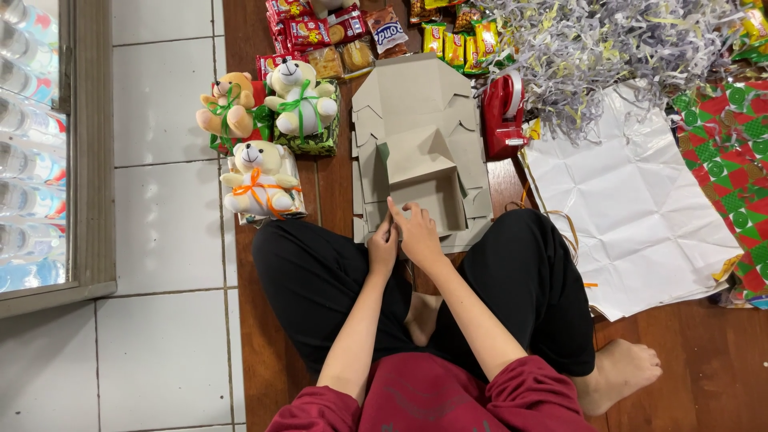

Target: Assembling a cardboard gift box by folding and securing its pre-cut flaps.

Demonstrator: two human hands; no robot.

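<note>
While the flat grey cardboard box blank [420,152] lies on the wooden floor [688,360] before crossed legs, its near edge is pinched by both hands — left hand [383,248], right hand [418,234] — beside three ribboned teddy bears [260,188].

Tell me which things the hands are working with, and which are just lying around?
In use: grey cardboard box, left hand, right hand.

Lying about: three teddy bears, snack packets, shredded paper, red tape dispenser, white paper sheet, patterned wrapping paper.
</note>
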